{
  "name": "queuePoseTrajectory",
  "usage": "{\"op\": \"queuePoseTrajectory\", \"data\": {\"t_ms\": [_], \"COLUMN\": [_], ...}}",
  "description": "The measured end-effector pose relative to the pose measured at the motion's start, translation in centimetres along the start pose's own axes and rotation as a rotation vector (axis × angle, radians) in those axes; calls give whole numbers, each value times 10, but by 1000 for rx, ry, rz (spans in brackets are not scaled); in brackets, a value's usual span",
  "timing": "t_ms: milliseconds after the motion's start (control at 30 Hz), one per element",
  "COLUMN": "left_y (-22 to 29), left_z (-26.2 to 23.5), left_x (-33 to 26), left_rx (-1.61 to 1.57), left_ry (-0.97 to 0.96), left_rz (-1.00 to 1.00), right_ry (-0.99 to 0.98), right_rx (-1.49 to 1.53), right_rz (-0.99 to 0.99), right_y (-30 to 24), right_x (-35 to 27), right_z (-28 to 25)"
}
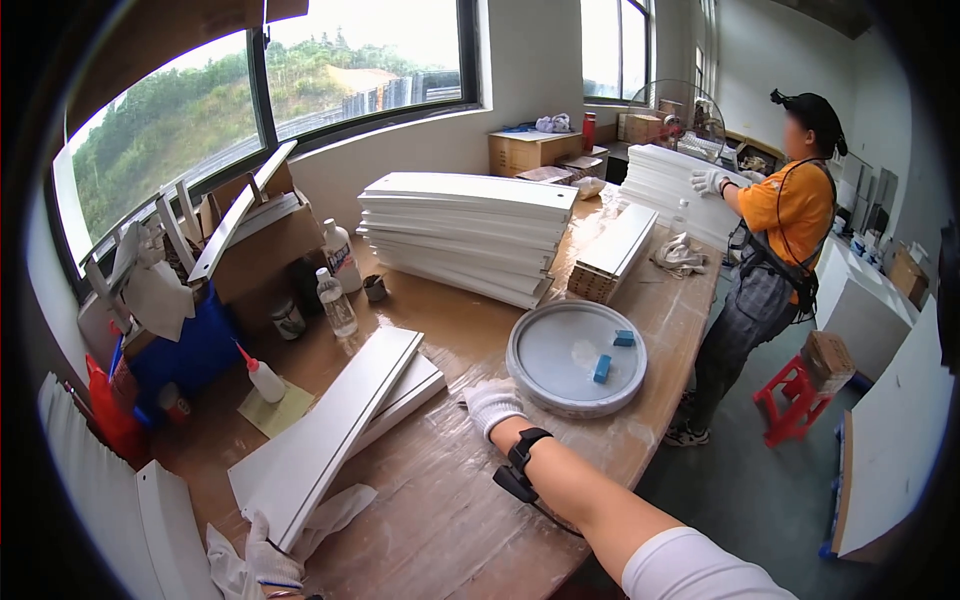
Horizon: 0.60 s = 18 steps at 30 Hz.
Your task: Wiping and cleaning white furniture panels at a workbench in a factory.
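At the lower left, my left hand (272, 562), in a white knit glove, grips the near end of a long white panel (325, 425), its thumb on the top face. The panel lies slantwise across a second white panel (400, 402). My right hand (492, 404), also gloved, is low over the table (430, 520), between the panels and a round grey lid-like tray (530, 375). Its fingers are curled, and a small dark bit shows at their tips, too little to name. Two blue blocks (602, 369) lie in the tray.
Stacked white panels (460, 235) stand at the table's middle. Bottles (337, 303), a red-tipped squeeze bottle (264, 380) and a blue bin (190, 345) are to the left. Across the table's far right end, a person in orange (785, 210) touches another stack (680, 190). A red stool (795, 400) stands right.
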<state>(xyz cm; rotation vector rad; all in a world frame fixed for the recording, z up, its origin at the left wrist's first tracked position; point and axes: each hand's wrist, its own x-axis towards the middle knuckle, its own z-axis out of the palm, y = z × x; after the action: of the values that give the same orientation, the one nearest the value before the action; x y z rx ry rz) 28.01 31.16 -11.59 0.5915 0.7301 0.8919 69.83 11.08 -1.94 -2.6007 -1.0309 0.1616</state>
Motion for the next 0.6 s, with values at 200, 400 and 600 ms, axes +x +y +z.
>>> {"op": "queuePoseTrajectory", "data": {"t_ms": [200, 400, 600], "left_y": [-32, -57, -58], "left_z": [15, -1, -44], "left_x": [-28, -127, -217], "left_rx": [31, 77, 163], "left_ry": [9, -38, -76], "left_rz": [123, -50, -167], "right_ry": [404, 487, 984], "right_rx": [-102, 1260, 1389], "right_rz": [-185, 148, 267], "right_y": [51, 138, 250], "right_x": [-45, -168, -260], "right_z": [4, -64, -137]}}
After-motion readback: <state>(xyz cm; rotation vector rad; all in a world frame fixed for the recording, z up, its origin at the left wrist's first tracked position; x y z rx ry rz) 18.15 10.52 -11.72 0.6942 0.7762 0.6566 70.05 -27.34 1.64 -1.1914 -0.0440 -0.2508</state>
